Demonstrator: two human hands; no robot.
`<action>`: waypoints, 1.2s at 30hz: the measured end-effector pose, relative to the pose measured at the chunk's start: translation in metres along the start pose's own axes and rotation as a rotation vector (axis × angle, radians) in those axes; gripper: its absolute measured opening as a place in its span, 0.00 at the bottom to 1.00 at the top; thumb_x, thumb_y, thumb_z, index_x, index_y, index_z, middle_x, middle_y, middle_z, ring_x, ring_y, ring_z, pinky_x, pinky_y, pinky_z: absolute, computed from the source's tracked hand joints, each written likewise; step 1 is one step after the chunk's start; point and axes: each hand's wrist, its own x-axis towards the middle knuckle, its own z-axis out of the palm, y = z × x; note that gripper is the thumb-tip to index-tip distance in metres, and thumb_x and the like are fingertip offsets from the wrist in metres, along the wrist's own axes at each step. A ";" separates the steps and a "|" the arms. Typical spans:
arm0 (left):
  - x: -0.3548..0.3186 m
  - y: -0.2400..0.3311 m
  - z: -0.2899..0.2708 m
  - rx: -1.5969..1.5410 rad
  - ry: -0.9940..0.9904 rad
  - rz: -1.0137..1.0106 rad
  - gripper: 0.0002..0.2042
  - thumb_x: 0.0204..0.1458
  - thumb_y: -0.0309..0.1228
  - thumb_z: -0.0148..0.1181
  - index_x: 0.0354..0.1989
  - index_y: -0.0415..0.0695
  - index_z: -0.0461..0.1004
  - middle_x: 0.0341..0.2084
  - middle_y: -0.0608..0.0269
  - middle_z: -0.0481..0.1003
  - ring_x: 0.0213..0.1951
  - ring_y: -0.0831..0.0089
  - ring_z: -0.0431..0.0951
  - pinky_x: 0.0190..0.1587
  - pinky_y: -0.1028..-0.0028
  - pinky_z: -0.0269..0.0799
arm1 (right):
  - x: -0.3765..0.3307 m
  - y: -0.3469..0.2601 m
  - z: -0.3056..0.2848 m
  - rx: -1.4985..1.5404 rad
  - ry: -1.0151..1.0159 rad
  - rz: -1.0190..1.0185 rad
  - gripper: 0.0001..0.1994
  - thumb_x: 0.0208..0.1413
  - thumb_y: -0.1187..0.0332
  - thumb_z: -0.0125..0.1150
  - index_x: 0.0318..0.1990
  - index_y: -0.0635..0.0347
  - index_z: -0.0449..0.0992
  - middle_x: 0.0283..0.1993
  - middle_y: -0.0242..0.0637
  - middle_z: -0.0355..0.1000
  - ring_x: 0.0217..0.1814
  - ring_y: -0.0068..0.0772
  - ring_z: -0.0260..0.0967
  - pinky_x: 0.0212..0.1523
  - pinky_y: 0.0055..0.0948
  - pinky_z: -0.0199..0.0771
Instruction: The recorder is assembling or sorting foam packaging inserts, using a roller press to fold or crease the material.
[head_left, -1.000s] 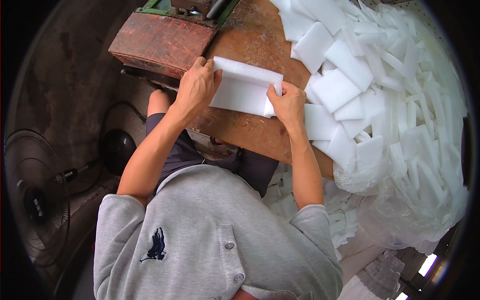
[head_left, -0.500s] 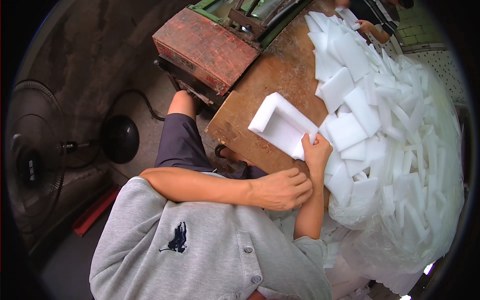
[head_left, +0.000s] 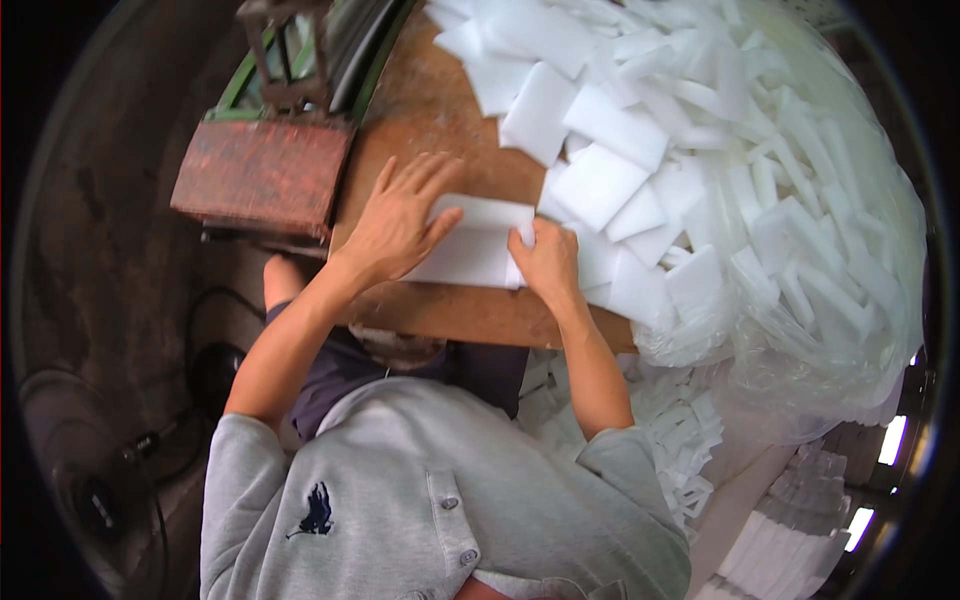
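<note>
Left hand (head_left: 398, 222) and right hand (head_left: 545, 262) flat on white foam sheet (head_left: 476, 250) atop wooden table (head_left: 420, 110).

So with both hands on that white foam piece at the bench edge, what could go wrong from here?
1. The flat white foam sheet lies near the front edge of the brown wooden bench; a slip of the left hand or right hand could push it off.
2. The loose heap of white foam pieces crowds the right hand, so pieces may slide in or get knocked down.
3. The rusty red metal block sits close to the left hand, which might knock against it.
</note>
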 end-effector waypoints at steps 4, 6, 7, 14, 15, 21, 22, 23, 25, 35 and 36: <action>0.051 -0.021 0.011 -0.353 0.155 -0.209 0.26 0.68 0.41 0.57 0.67 0.35 0.67 0.52 0.43 0.79 0.52 0.49 0.81 0.57 0.59 0.74 | -0.018 0.029 -0.098 0.262 -0.016 0.199 0.15 0.57 0.70 0.72 0.24 0.62 0.70 0.19 0.24 0.61 0.25 0.11 0.50 0.22 0.25 0.51; 0.078 -0.029 0.036 -0.455 0.069 -0.344 0.26 0.66 0.41 0.60 0.66 0.34 0.67 0.48 0.43 0.81 0.48 0.52 0.82 0.54 0.59 0.77 | -0.033 0.049 -0.180 0.520 0.195 0.254 0.03 0.62 0.74 0.65 0.41 0.63 0.80 0.34 0.31 0.73 0.30 0.16 0.64 0.31 0.21 0.67; 0.095 -0.032 0.050 -0.508 0.033 -0.398 0.27 0.66 0.41 0.61 0.65 0.34 0.68 0.45 0.43 0.82 0.46 0.53 0.83 0.52 0.59 0.78 | -0.038 0.058 -0.226 0.973 0.715 0.309 0.17 0.64 0.66 0.64 0.56 0.64 0.74 0.43 0.38 0.73 0.33 0.24 0.70 0.34 0.24 0.75; 0.169 -0.018 0.141 -0.692 0.169 -0.667 0.30 0.55 0.37 0.70 0.60 0.32 0.64 0.47 0.37 0.78 0.47 0.50 0.81 0.52 0.59 0.76 | -0.006 0.073 -0.264 1.258 0.512 0.157 0.26 0.69 0.59 0.63 0.64 0.73 0.72 0.46 0.41 0.72 0.29 0.26 0.73 0.27 0.23 0.74; 0.169 -0.016 0.143 -0.709 0.182 -0.722 0.28 0.55 0.36 0.70 0.58 0.32 0.65 0.47 0.38 0.78 0.47 0.50 0.81 0.52 0.60 0.76 | 0.016 0.075 -0.248 0.879 0.479 0.276 0.25 0.68 0.60 0.65 0.63 0.72 0.72 0.48 0.42 0.73 0.30 0.27 0.74 0.27 0.23 0.74; 0.116 -0.033 0.098 -0.644 0.395 -0.600 0.14 0.62 0.30 0.61 0.51 0.35 0.72 0.34 0.49 0.79 0.35 0.60 0.82 0.40 0.62 0.78 | 0.153 0.088 -0.224 0.029 0.645 -0.054 0.33 0.56 0.59 0.77 0.64 0.70 0.72 0.61 0.53 0.71 0.34 0.36 0.81 0.37 0.34 0.82; 0.099 -0.040 0.084 -0.678 0.354 -0.594 0.13 0.63 0.30 0.60 0.51 0.35 0.73 0.33 0.51 0.79 0.33 0.64 0.81 0.37 0.65 0.78 | 0.178 0.091 -0.220 -0.128 0.711 -0.079 0.33 0.54 0.56 0.77 0.61 0.69 0.75 0.57 0.53 0.74 0.34 0.40 0.82 0.38 0.36 0.82; 0.081 -0.048 0.070 -0.748 0.298 -0.606 0.12 0.64 0.30 0.58 0.51 0.35 0.73 0.33 0.53 0.79 0.31 0.68 0.81 0.33 0.68 0.77 | 0.199 0.093 -0.215 -0.296 0.783 -0.184 0.32 0.53 0.54 0.77 0.59 0.69 0.77 0.53 0.53 0.77 0.34 0.43 0.82 0.39 0.38 0.82; 0.047 -0.063 0.044 -0.703 0.216 -0.556 0.10 0.66 0.29 0.57 0.51 0.36 0.74 0.31 0.57 0.77 0.28 0.74 0.79 0.27 0.73 0.74 | 0.224 0.102 -0.227 -0.176 0.613 0.045 0.30 0.54 0.51 0.75 0.54 0.68 0.80 0.44 0.49 0.80 0.36 0.47 0.82 0.42 0.41 0.81; -0.013 -0.067 0.020 -0.667 0.063 -0.591 0.11 0.68 0.28 0.55 0.53 0.39 0.76 0.31 0.62 0.77 0.25 0.78 0.77 0.23 0.76 0.74 | 0.200 0.089 -0.198 -0.425 0.531 -0.103 0.45 0.53 0.49 0.73 0.73 0.62 0.61 0.57 0.61 0.71 0.58 0.59 0.73 0.60 0.49 0.74; -0.012 -0.065 0.021 -0.604 0.047 -0.567 0.11 0.66 0.28 0.56 0.53 0.38 0.77 0.31 0.59 0.77 0.26 0.75 0.78 0.24 0.74 0.76 | 0.207 0.091 -0.189 -0.425 0.446 -0.032 0.46 0.53 0.50 0.74 0.74 0.61 0.58 0.57 0.60 0.72 0.58 0.60 0.73 0.61 0.50 0.74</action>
